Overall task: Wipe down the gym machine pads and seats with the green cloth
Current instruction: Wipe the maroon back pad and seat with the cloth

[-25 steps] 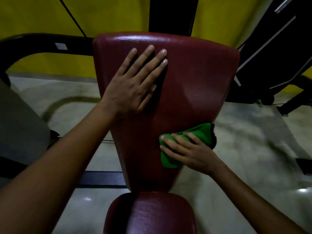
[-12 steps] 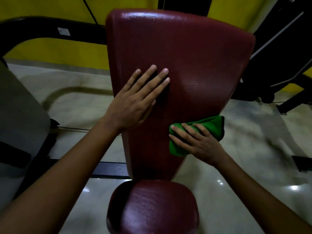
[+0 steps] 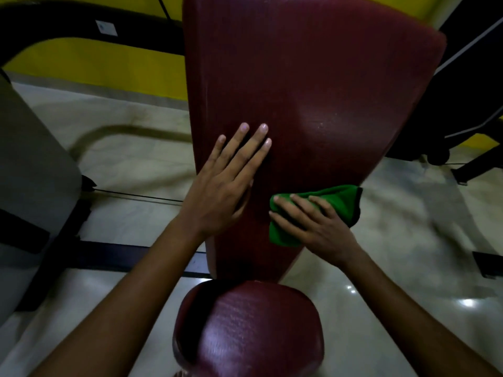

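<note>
A dark red back pad [image 3: 313,85] fills the centre of the view and narrows toward its lower end. Below it sits a rounded dark red seat [image 3: 253,330]. My left hand [image 3: 226,183] lies flat on the pad's lower left part, fingers straight. My right hand [image 3: 313,224] presses the bunched green cloth [image 3: 337,200] against the pad's lower right edge, fingers spread over it. Part of the cloth sticks out past the pad's edge.
A black machine frame [image 3: 81,31] curves across the top left in front of a yellow wall. A grey padded shape [image 3: 32,186] stands at the left. More black equipment [image 3: 468,91] is at the right. Pale glossy floor surrounds the bench.
My left hand has slid down the back pad from its upper part to its lower left. The view has moved closer; the right hand and cloth stay near the pad's lower right edge.
</note>
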A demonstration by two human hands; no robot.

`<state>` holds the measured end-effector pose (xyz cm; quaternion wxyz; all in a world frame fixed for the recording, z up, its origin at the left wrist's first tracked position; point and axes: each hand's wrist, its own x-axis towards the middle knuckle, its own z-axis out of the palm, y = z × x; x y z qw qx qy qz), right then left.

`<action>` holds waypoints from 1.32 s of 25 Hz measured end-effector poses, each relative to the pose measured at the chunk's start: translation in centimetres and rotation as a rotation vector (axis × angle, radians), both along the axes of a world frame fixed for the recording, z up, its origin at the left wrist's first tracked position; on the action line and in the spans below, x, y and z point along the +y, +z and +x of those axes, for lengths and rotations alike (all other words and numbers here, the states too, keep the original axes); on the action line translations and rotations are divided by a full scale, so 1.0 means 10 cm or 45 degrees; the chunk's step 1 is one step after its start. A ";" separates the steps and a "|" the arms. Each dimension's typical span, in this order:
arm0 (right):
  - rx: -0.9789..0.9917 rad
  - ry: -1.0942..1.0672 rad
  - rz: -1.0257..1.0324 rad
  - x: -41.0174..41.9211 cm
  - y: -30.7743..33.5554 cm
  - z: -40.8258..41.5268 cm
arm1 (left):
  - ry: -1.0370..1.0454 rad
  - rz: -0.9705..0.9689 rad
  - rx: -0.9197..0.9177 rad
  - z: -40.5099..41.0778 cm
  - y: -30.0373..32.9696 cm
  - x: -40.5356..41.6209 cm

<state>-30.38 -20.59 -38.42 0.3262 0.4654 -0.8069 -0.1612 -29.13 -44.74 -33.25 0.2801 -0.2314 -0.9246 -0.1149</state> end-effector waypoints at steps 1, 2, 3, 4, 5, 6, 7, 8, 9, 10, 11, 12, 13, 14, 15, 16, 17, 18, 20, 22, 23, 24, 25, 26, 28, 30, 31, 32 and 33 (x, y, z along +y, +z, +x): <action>-0.024 -0.007 -0.134 -0.04 0.10 -0.03 | -0.009 0.014 -0.054 0.08 -0.09 -0.03; -0.032 -0.063 -0.380 -0.13 0.24 -0.10 | -0.007 0.042 -0.118 0.16 -0.21 -0.05; -0.032 -0.162 -0.643 -0.22 0.41 -0.19 | 0.006 0.080 -0.181 0.25 -0.34 -0.07; -0.068 -0.252 -0.846 -0.29 0.59 -0.29 | 0.034 0.127 -0.235 0.34 -0.47 -0.07; -0.109 -0.311 -0.968 -0.36 0.70 -0.36 | 0.072 0.184 -0.289 0.43 -0.60 -0.06; -0.137 -0.341 -1.015 -0.43 0.72 -0.37 | 0.109 0.249 -0.341 0.51 -0.71 -0.03; -0.106 -0.321 -0.974 -0.47 0.67 -0.34 | 0.137 0.312 -0.390 0.57 -0.80 0.00; -0.024 -0.277 -0.829 -0.48 0.52 -0.29 | 0.156 0.358 -0.428 0.62 -0.88 0.02; 0.071 -0.206 -0.606 -0.45 0.30 -0.21 | 0.166 0.381 -0.456 0.66 -0.94 0.03; 0.124 -0.111 -0.344 -0.39 0.09 -0.11 | 0.171 0.388 -0.476 0.68 -0.98 0.04; 0.124 -0.026 -0.114 -0.31 -0.06 -0.04 | 0.170 0.387 -0.491 0.69 -1.01 0.04; 0.099 0.033 0.007 -0.27 -0.07 -0.02 | 0.162 0.386 -0.508 0.71 -1.03 0.03; 0.067 0.068 -0.021 -0.29 -0.01 -0.06 | 0.152 0.389 -0.522 0.72 -1.06 0.00; 0.049 0.068 -0.169 -0.37 0.13 -0.12 | 0.147 0.393 -0.532 0.73 -1.09 -0.01; 0.048 0.035 -0.361 -0.48 0.30 -0.18 | 0.145 0.397 -0.539 0.73 -1.13 -0.02; 0.057 -0.017 -0.560 -0.60 0.47 -0.25 | 0.150 0.401 -0.555 0.75 -1.18 -0.01; 0.089 -0.063 -0.721 -0.71 0.61 -0.32 | 0.159 0.411 -0.572 0.76 -1.21 0.00; 0.118 -0.112 -0.818 -0.82 0.68 -0.36 | 0.170 0.425 -0.586 0.77 -1.22 0.01; 0.133 -0.134 -0.747 -0.95 0.58 -0.31 | 0.180 0.451 -0.598 0.77 -1.23 0.04; 0.117 -0.007 -0.342 -0.93 0.17 -0.13 | 0.174 0.446 -0.580 0.78 -1.22 0.03; 0.103 0.080 -0.119 -0.86 0.01 -0.05 | 0.161 0.438 -0.584 0.79 -1.22 0.02; 0.091 0.138 0.011 -0.80 -0.03 -0.03 | 0.144 0.424 -0.594 0.80 -1.22 -0.01; 0.061 0.169 -0.008 -0.80 0.03 -0.05 | 0.137 0.410 -0.593 0.81 -1.23 -0.04; 0.050 0.162 -0.146 -0.86 0.14 -0.10 | 0.142 0.395 -0.585 0.81 -1.28 -0.07; 0.104 0.009 -0.553 -1.02 0.47 -0.25 | 0.186 0.437 -0.637 0.87 -1.41 -0.09; 0.194 -0.121 -0.793 -1.16 0.61 -0.33 | 0.256 0.517 -0.798 1.04 -1.59 -0.05; 0.213 -0.127 -0.779 -1.21 0.56 -0.31 | 0.305 0.547 -0.877 1.16 -1.69 -0.02; 0.206 -0.096 -0.685 -1.23 0.45 -0.25 | 0.351 0.542 -0.947 1.29 -1.81 0.01; 0.186 -0.047 -0.520 -1.22 0.26 -0.16 | 0.389 0.489 -1.013 1.43 -1.91 0.03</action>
